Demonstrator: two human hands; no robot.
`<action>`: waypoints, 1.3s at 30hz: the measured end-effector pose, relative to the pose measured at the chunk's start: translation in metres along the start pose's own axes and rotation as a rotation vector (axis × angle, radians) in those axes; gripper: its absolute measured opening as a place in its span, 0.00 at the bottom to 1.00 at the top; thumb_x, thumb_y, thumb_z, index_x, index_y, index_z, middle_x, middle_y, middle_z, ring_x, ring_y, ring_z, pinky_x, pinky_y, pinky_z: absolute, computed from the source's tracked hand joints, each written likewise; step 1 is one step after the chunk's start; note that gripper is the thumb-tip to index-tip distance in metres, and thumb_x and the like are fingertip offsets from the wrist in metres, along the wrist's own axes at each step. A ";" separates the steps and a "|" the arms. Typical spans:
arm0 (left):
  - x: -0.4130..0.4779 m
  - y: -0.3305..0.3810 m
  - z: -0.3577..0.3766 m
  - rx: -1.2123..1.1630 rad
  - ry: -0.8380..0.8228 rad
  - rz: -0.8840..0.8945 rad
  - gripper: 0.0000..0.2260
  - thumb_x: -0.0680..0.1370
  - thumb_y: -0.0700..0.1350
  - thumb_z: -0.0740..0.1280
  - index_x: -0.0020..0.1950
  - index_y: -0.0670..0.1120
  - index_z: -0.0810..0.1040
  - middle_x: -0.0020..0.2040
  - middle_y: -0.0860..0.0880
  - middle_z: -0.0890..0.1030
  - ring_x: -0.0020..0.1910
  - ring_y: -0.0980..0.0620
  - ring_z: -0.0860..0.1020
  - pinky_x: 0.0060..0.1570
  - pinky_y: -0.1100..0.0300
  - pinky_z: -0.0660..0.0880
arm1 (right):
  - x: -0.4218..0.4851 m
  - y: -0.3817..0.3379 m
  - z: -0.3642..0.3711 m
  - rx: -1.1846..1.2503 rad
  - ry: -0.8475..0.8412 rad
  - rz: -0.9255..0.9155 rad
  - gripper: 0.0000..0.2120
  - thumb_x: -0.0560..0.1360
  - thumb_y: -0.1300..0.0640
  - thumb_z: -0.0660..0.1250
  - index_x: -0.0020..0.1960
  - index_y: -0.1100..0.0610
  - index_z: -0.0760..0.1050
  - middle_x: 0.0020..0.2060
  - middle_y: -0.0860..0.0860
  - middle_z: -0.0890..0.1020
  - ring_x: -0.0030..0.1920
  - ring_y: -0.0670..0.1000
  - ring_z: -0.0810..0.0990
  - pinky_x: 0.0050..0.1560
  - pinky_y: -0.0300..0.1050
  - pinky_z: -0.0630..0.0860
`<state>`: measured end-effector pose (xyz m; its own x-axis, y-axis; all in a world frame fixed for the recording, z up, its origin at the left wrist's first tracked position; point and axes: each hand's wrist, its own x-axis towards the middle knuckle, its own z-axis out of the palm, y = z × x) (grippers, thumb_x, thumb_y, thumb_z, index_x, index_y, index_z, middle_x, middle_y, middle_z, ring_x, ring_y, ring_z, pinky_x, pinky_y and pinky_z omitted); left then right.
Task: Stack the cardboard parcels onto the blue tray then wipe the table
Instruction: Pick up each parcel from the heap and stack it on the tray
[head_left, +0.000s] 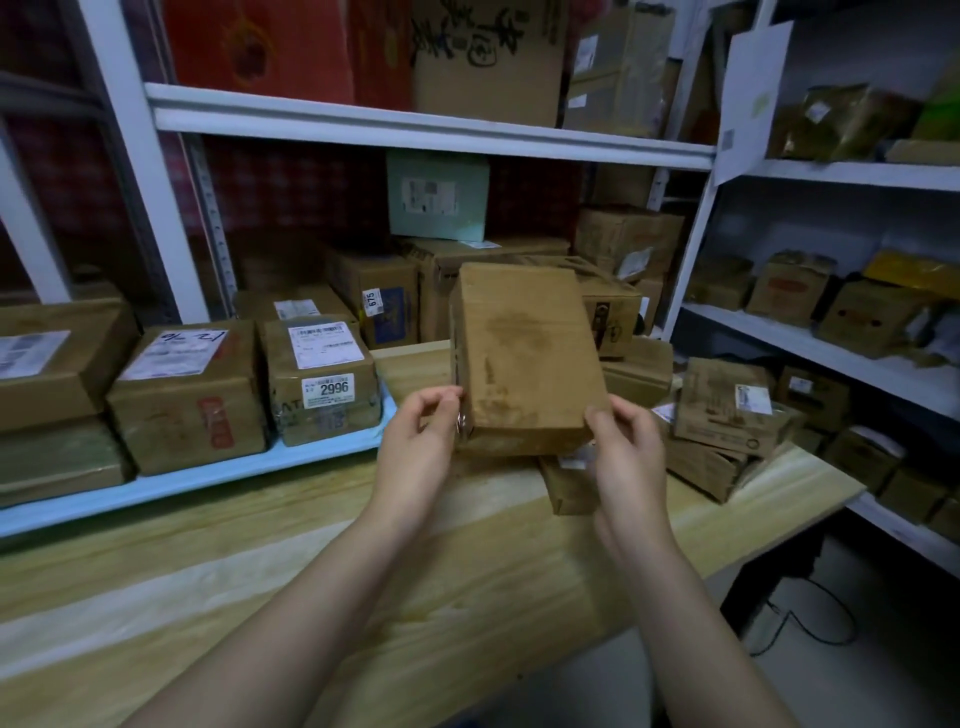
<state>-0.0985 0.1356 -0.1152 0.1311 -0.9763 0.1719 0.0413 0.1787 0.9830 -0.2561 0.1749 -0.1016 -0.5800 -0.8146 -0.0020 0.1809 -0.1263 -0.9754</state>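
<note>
Brown stained cardboard parcel (524, 353), near corners pinched by left grip (422, 436) and right grip (628, 447) over pale wooden table (249, 551); shallow fingertip hold could slip.

Both forearms bare, entering from 7 and 5 o'clock, converging toward centre. Left hand (422, 423): fingers curled, pinching cardboard parcel (524, 353) at its 8 o'clock corner. Right hand (631, 447): thumb forward, gripping its 5 o'clock corner.

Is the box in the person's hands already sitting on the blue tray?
No, the left hand and right hand hold the parcel above the wooden table, to the right of the blue tray.
</note>
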 end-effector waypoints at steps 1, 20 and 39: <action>0.001 -0.001 -0.005 -0.007 0.018 0.004 0.05 0.80 0.48 0.65 0.49 0.54 0.80 0.53 0.52 0.83 0.56 0.52 0.80 0.59 0.55 0.73 | -0.001 0.003 0.003 0.013 -0.025 0.026 0.14 0.80 0.58 0.65 0.65 0.52 0.73 0.48 0.43 0.79 0.49 0.43 0.79 0.49 0.43 0.77; 0.003 0.010 -0.049 -0.008 -0.031 -0.054 0.13 0.83 0.57 0.52 0.63 0.62 0.72 0.57 0.55 0.78 0.59 0.55 0.76 0.58 0.57 0.66 | -0.012 0.034 0.033 0.067 -0.193 -0.213 0.23 0.74 0.76 0.63 0.57 0.50 0.76 0.61 0.49 0.79 0.63 0.45 0.78 0.66 0.50 0.75; 0.006 0.018 -0.047 -0.108 -0.058 -0.181 0.19 0.83 0.58 0.50 0.46 0.52 0.77 0.50 0.55 0.82 0.49 0.59 0.79 0.45 0.62 0.70 | -0.010 0.029 0.030 0.046 -0.246 -0.143 0.10 0.83 0.53 0.58 0.58 0.40 0.74 0.65 0.45 0.77 0.68 0.47 0.74 0.72 0.54 0.68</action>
<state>-0.0504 0.1388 -0.0999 0.0548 -0.9985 -0.0003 0.1658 0.0088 0.9861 -0.2211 0.1621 -0.1234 -0.3933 -0.8987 0.1940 0.1504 -0.2710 -0.9507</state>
